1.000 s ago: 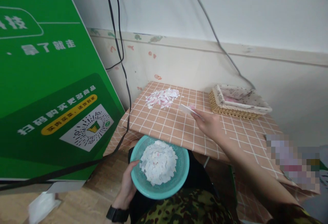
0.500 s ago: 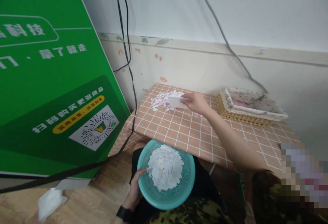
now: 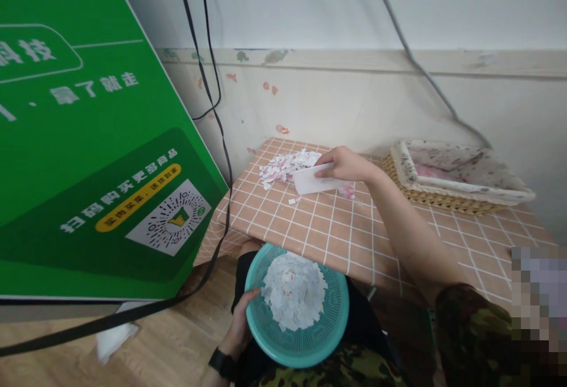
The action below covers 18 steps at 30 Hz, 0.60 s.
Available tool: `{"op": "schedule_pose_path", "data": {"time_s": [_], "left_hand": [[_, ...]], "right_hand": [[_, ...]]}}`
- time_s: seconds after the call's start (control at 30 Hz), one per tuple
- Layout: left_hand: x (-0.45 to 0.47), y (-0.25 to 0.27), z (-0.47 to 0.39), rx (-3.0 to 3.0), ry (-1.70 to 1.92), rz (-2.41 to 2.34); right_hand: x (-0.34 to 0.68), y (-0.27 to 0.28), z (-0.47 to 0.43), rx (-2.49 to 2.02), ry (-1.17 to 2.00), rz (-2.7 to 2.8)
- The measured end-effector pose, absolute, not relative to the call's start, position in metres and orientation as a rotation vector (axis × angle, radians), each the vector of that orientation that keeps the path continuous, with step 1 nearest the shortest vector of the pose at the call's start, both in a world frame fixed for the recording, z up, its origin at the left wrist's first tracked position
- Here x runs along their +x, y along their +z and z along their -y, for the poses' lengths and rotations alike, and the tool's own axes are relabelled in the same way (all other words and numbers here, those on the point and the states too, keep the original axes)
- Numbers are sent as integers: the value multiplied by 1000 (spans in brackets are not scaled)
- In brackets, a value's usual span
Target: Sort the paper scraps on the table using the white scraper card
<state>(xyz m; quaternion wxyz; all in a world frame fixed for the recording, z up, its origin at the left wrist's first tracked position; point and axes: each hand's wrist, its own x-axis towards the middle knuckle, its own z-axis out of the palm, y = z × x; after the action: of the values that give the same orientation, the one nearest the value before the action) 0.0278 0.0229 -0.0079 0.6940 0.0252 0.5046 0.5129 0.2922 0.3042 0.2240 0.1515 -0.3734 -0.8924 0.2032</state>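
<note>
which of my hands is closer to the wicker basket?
Right. Your right hand is above the table, to the left of the wicker basket, holding a white card. Your left hand is farther away, below the table's near edge, holding a teal colander.

A part of my left hand [image 3: 244,319] is hidden under the turquoise basin [image 3: 339,316], so I cannot see those fingers. On the desk [image 3: 310,227], the white card [image 3: 310,181] in my right hand [image 3: 348,165] covers some of the paper scraps [image 3: 283,168], whose marks are too small to read. What the pinkish piece [image 3: 346,191] is, I cannot tell. The green board [image 3: 88,139] is cut by the left edge. Coarse squares [image 3: 540,292] blur the right side.
</note>
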Motion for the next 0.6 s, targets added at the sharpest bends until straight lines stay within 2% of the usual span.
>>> {"op": "schedule_pose_path", "data": {"time_s": [0.6], "left_hand": [[46, -7, -25, 151, 1100, -1053]], "right_hand": [[295, 234, -294, -933, 746, 2587]]}}
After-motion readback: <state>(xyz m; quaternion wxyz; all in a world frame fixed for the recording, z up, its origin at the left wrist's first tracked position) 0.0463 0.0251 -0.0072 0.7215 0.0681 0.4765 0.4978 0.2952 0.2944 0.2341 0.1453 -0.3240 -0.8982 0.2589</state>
